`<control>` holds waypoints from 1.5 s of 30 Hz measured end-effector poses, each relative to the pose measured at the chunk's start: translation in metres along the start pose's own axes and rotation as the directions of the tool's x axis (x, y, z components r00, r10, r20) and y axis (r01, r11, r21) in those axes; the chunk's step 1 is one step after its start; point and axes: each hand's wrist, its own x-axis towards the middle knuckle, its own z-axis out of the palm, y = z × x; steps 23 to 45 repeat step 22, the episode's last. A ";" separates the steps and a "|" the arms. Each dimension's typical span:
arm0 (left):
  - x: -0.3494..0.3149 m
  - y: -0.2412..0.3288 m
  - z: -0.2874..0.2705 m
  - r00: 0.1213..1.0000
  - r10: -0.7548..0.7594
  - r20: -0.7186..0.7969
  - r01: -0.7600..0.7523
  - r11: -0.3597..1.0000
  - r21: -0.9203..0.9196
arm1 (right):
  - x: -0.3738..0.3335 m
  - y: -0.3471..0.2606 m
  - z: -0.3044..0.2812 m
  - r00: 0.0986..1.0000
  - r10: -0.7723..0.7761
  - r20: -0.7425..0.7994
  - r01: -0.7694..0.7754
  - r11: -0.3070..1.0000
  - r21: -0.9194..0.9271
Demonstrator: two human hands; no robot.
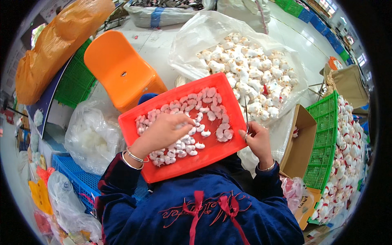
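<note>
A red plastic tray (212,151) rests tilted across my lap. Small plush pieces lie in it: pinkish-grey ones (208,94) along the far and right sides, white stuffed-looking ones (179,149) in the middle and near left. My left hand (165,130) reaches over the tray's left part, fingers curled together among the pieces; whatever is between the fingertips is hidden. At the tray's right edge, my right hand (258,139) is closed around a long thin metal tool (246,114), which points away from me. Its exact kind is too fine to make out.
Beyond the tray lies a clear bag of white plush parts (253,77). An orange chair (120,71) stands far left, with a bag of white stuffing (92,139) nearer. On the right are a cardboard box (300,143), a green crate (322,139) and piled red-and-white plush items (343,163).
</note>
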 end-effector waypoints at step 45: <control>0.049 0.004 -0.021 0.971 -0.238 0.010 0.236 0.952 -0.195 | 0.016 -0.006 -0.030 0.994 0.112 -0.013 -0.113 0.987 -0.118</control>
